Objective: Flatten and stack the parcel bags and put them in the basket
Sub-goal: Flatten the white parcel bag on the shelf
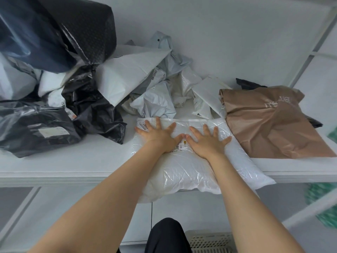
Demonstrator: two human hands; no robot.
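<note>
— So, risk first: what could go wrong from here?

— Note: the white parcel bag (191, 170) hangs partly over the near edge of the table (54, 172). My judgement: if I push toward myself, or lift my palms too soon, it may slide off to the floor. It also looks puffed with trapped air near that edge. Pressing only the far half could chase the air down rather than out, and the film would spring back up.

— Grip?

— None as such. My left hand (156, 136) and right hand (207, 141) lie flat on the bag's far half, fingers spread and straight, thumbs nearly meeting over a printed label (180, 145). Nothing is pinched.

— And the bag itself?

— Glossy white film, finely wrinkled, far edge fairly flat, near part bulging. Slippery, I would guess.

— Around it?

— Just beside it on my right, a brown bag (269, 125) lies flat. Their edges touch or overlap; I cannot tell which. Beyond is a heap of crumpled white and grey bags (155, 101), and to my left are black bags (94, 110). The basket (209, 241) sits on the floor below the table, contents not visible.
</note>
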